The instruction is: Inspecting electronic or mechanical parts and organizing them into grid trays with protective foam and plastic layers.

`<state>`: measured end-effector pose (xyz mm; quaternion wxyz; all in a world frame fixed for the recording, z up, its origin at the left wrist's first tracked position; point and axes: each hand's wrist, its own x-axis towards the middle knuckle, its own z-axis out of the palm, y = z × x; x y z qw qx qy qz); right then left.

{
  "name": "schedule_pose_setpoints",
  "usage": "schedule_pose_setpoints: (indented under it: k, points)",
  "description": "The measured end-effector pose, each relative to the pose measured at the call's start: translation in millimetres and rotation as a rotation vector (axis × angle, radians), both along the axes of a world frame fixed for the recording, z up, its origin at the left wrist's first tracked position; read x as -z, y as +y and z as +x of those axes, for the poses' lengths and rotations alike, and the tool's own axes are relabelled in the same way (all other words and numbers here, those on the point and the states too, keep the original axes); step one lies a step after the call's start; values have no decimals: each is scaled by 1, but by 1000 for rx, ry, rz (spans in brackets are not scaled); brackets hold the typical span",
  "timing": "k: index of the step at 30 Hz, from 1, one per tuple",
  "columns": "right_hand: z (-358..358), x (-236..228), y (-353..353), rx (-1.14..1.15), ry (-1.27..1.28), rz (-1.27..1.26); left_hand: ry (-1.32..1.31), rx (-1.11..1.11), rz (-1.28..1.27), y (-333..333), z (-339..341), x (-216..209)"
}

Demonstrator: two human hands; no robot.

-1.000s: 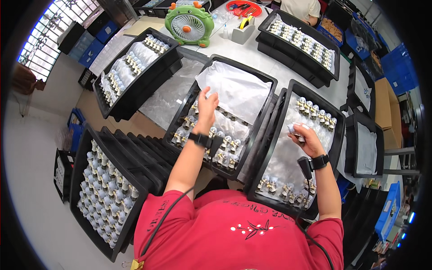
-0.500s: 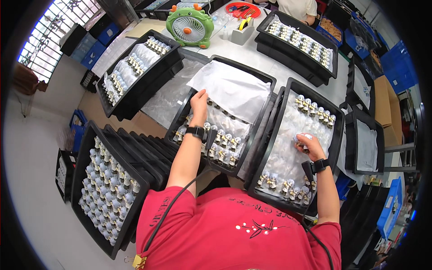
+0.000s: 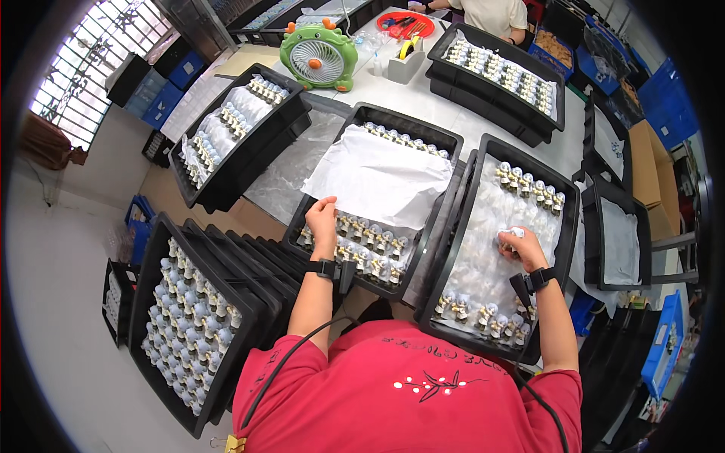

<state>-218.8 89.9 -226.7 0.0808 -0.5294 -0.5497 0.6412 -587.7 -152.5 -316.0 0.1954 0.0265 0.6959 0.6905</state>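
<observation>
My left hand [image 3: 322,223] pinches the near left corner of a white sheet [image 3: 381,172]. That sheet lies across the middle of a black tray [image 3: 349,115]; rows of small figurines with pale blue heads show beyond it and on its near side [image 3: 374,235]. Over the right-hand black tray [image 3: 483,162], my right hand [image 3: 525,248] is closed around a small figurine [image 3: 511,235], partly covered by the fingers. This tray has a translucent lining [image 3: 495,219], with figurines at its far end [image 3: 529,187] and near end [image 3: 483,313].
Figurines also fill a black tray [image 3: 136,302] on a stack at left and trays at far left [image 3: 249,162] and far right [image 3: 491,94]. A green fan [image 3: 319,57], tape dispenser [image 3: 408,60] and red plate [image 3: 405,24] stand behind. Another person [image 3: 495,16] sits across.
My left hand has come nearer to me, drawing the white sheet along. Figurines at the middle tray's far end are now uncovered. My right hand has barely moved.
</observation>
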Motion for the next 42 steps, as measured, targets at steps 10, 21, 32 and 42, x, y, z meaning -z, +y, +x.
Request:
schedule_pose_setpoints:
  k: [10,21,32,42]
  points:
    - [8,2,3,13,-19,-14,7,-58,-65,-13,2,-8]
    - [5,-2,-2,-9,-64,8,-58,-58,36,-21,-2,-20]
    - [10,2,-1,-16,-66,12,-92,-30,-91,-28,6,2]
    - [7,-1,-5,-44,-96,95,62,-14,-163,-22,5,10]
